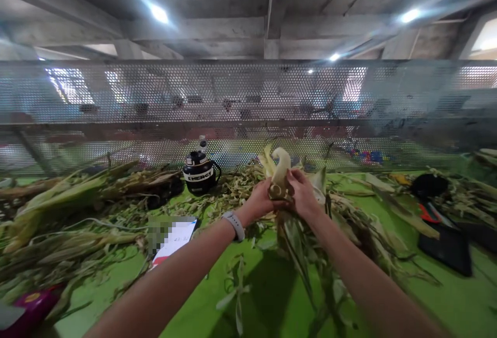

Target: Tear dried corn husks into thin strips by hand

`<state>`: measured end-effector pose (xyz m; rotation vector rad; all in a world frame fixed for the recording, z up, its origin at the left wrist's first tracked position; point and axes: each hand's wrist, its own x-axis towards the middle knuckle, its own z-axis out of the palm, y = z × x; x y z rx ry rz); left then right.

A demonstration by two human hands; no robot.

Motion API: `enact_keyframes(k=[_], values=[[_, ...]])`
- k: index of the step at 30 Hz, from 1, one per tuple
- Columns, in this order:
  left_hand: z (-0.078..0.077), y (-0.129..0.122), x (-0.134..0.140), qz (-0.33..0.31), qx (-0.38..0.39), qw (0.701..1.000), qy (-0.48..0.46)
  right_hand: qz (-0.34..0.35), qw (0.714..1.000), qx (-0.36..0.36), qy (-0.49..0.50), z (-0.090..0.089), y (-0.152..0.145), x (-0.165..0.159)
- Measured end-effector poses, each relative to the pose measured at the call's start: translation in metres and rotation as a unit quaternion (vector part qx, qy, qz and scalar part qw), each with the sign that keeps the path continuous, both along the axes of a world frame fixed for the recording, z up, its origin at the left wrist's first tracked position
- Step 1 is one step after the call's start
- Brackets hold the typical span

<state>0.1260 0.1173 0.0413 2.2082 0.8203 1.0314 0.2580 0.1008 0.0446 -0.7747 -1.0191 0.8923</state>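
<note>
Above the green table (267, 286), both hands meet around a pale corn husk piece (282, 164) with a curved, rounded top. My left hand (261, 198) grips its left side, closed, below a light watch band on that wrist. On the other side, the fingers of my right hand (303, 193) are closed on the same piece, thumb near its upper edge. Its base, between the hands, looks folded or rolled. Long greenish husk strips (295, 239) show below the hands; whether they join the held piece I cannot tell.
Husk heaps (50, 208) cover the left side, and more leaves lie right. A black jug (199, 176) marked ENERGY stands before a perforated metal panel (240, 94). A lit phone (178, 239) lies left; a dark flat device (446, 250) and a red-handled tool (429, 214) lie right.
</note>
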Motion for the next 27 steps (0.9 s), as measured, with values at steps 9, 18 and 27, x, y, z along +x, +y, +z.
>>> enact_keyframes(k=[9, 18, 27], values=[[-0.01, -0.001, -0.005, 0.029, 0.132, 0.984, 0.113, -0.002, 0.998, -0.013, 0.061, 0.002, 0.001, -0.012], [-0.027, 0.018, -0.02, 0.068, 0.07, 0.981, 0.168, 0.007, 0.996, 0.093, 0.003, 0.052, -0.043, -0.02], [-0.029, 0.006, -0.002, 0.136, 0.015, 0.98, 0.147, -0.134, 0.983, 0.089, -0.086, 0.081, -0.046, 0.018]])
